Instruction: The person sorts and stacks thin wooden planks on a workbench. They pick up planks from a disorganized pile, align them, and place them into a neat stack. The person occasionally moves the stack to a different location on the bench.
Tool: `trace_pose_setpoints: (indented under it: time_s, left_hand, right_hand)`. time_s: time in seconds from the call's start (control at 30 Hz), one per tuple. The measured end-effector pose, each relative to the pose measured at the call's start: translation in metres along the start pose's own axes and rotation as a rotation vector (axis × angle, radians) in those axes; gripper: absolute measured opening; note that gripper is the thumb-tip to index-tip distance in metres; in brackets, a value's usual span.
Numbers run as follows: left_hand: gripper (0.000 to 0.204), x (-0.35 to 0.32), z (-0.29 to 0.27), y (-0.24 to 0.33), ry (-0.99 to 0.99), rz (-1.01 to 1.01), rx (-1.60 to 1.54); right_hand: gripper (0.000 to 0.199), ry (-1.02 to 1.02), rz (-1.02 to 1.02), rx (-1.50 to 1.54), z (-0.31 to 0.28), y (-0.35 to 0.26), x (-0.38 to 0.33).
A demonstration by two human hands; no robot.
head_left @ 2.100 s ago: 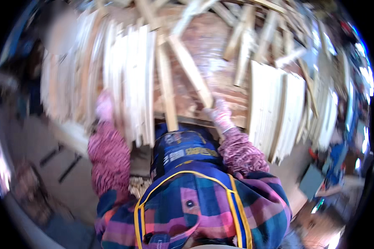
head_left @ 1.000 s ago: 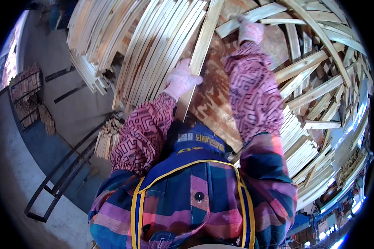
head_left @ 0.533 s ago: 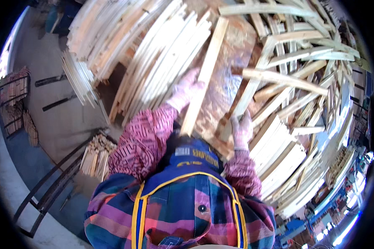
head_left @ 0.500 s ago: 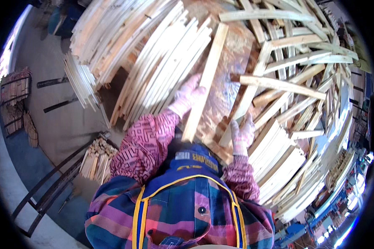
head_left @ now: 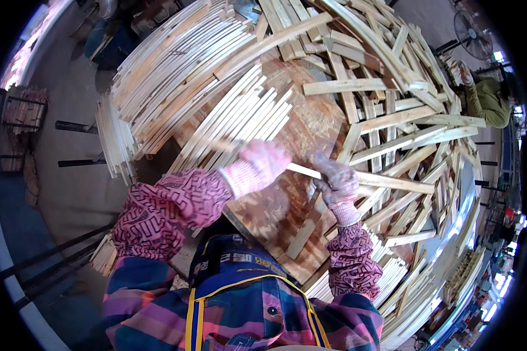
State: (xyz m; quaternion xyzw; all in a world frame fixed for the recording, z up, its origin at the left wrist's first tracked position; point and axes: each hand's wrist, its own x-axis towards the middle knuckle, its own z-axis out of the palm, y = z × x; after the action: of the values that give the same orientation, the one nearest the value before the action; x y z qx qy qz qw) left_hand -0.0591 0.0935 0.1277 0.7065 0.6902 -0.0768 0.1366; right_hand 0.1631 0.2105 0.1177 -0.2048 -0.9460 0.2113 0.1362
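Observation:
My left hand (head_left: 263,165), in a pale pink knitted glove, is closed around a wooden strip (head_left: 303,170). Its far left part is smeared by motion above the stacked strips (head_left: 243,117). My right hand (head_left: 337,182), in a similar, dirtier glove, closes on the strip just right of the left hand. Whether the length beyond the right hand (head_left: 395,182) is the same piece, I cannot tell. Below the right hand, another strip (head_left: 305,234) lies slantwise on the worn brown tabletop (head_left: 263,213).
A jumbled heap of wooden strips (head_left: 392,140) covers the table's right side. Long strips (head_left: 170,64) lie in parallel at the far left. Near right are more bundled strips (head_left: 392,272). A person in a green top (head_left: 489,102) works at the far right, near a fan (head_left: 473,36).
My left hand has moved left and turned; the strip under it swung from upright to crosswise. My right hand has come up onto it. The whole view has shifted.

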Motion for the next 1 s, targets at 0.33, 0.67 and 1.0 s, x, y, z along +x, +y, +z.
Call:
trace_pose_setpoints:
  time_s: [0.33,0.67,1.0]
  left_hand:
    - [0.073,-0.067,0.105,0.032,0.066,-0.630,-0.593]
    - [0.071,-0.073,0.109,-0.028,0.337,-0.499,-0.498]
    - [0.025,0.056,0.040,0.004,-0.100,-0.400,-2.564]
  right_hand:
    - [0.042,0.238,0.581,0.845,0.103,0.070,0.206]
    - [0.023,0.323,0.711,1.803,0.140,0.065,0.359]
    - [0.048,0.078,0.571,0.816,0.096,0.074,0.105]
